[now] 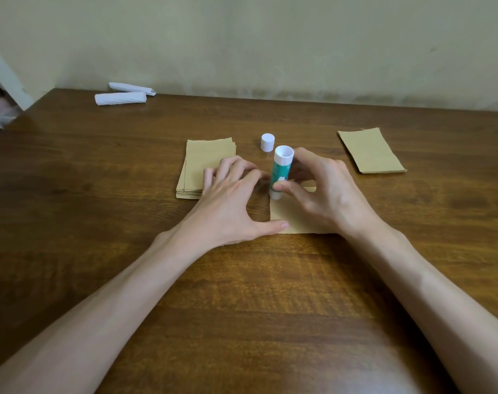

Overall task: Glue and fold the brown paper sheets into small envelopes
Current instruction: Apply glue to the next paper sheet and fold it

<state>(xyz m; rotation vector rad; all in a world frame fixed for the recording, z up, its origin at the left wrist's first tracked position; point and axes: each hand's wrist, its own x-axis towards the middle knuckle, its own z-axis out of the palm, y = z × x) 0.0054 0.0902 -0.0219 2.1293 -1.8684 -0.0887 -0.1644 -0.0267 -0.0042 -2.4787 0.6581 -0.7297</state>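
- Fingers (307, 160) and thumb of the right hand (327, 189) pinch the uncapped glue stick (280, 172), tip down on the brown sheet (290, 214) mid-counter (242, 308).
- The left hand (230, 200), loosely spread, holds nothing; its thumb pins the sheet's 7 o'clock corner.
- Risk: if that thumb slips, the sticky tip could drag or crease the sheet.
- Hidden: the glue tip itself, and most of the sheet beneath the right hand.

Single flat brown paper sheet (296, 218) lies mid-table, partly covered. Teal-and-white plastic glue stick (280, 172) is near upright, uncapped, lower end on the sheet's far-left corner, pinched by right hand (324, 189). Left hand (230, 200) thumb presses the sheet's near-left corner. Small white round cap (267, 142) stands just behind the stick. Thick stack of brown paper sheets (205, 163) sits left; thinner brown paper pile (371, 150) well right.
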